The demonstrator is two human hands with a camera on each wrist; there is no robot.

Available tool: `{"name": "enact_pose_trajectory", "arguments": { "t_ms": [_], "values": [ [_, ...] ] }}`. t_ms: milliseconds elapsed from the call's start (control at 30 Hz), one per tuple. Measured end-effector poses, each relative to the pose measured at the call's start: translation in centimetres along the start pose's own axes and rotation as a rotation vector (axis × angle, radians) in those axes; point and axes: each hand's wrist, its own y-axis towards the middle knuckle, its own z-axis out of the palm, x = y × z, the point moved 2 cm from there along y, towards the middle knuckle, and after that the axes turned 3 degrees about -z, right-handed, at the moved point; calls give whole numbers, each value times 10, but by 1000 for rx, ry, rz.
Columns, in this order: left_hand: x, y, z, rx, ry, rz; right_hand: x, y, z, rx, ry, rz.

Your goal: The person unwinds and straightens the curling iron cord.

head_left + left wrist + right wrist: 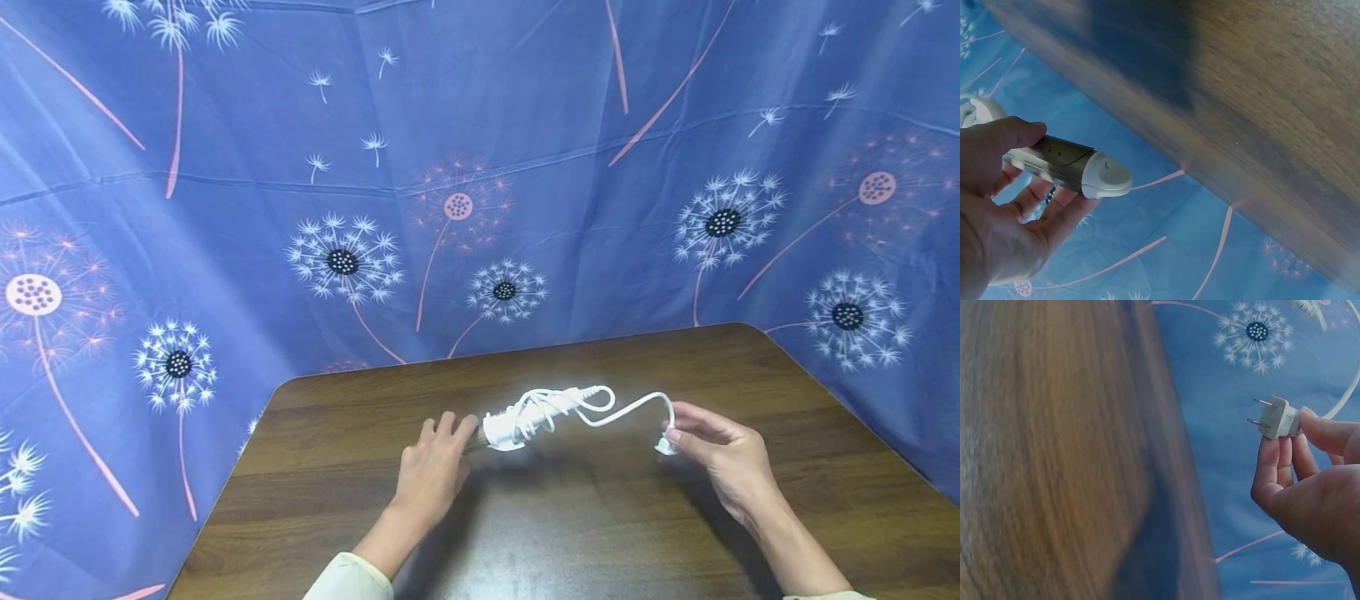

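A hair styling iron with a white handle (551, 406) hangs above the table, its white cord looped round the handle. My left hand (433, 471) grips the brownish metallic barrel (1060, 161), thumb on one side and fingers on the other. The barrel's white tip (1107, 175) sticks out past the fingers in the left wrist view. On the right, my right hand (727, 458) pinches the white plug (1277, 417) between thumb and fingers. Its two metal prongs point away from the hand. A free length of cord (633, 406) arches between handle and plug.
Below both hands lies a dark wood-grain table (585, 533) with rounded far corners. A blue cloth (570, 208) printed with dandelions hangs behind the table and down its sides. Shadows of the hands fall on the tabletop.
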Motion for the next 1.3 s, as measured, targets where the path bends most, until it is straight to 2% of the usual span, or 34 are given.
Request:
{"name": "enact_pose_trajectory", "arguments": {
  "t_ms": [133, 333, 433, 633, 767, 900, 1000, 1067, 1167, 1233, 1300],
  "values": [
    [2, 1, -3, -25, -15, -2, -5, 2, -8, -25, -6, 80],
    [4, 0, -4, -41, 5, 58, -15, 15, -22, -85, -26, 186],
    [5, -1, -3, -51, 28, 89, -12, 23, -25, -110, -19, 193],
    [8, -4, -1, -74, 98, 111, 3, 35, -22, -185, 16, 126],
    [12, -4, -2, -90, 110, 66, -5, 39, -32, -259, -26, 77],
    [14, -3, -4, -103, 97, 13, 4, 33, -26, -297, -37, 41],
    [14, -2, -7, -99, 88, -21, 11, 26, -21, -319, -36, 42],
    [15, -2, -8, -93, 79, -47, 10, 24, -24, -341, -18, 37],
    [16, -1, -10, -93, 64, -92, 5, 22, -31, -371, -47, 30],
    [18, -2, -11, -93, 51, -113, 3, 22, -35, -378, -40, 18],
    [19, -1, -12, -97, 40, -123, 1, 21, -37, -372, -33, 38]
  ]
}}
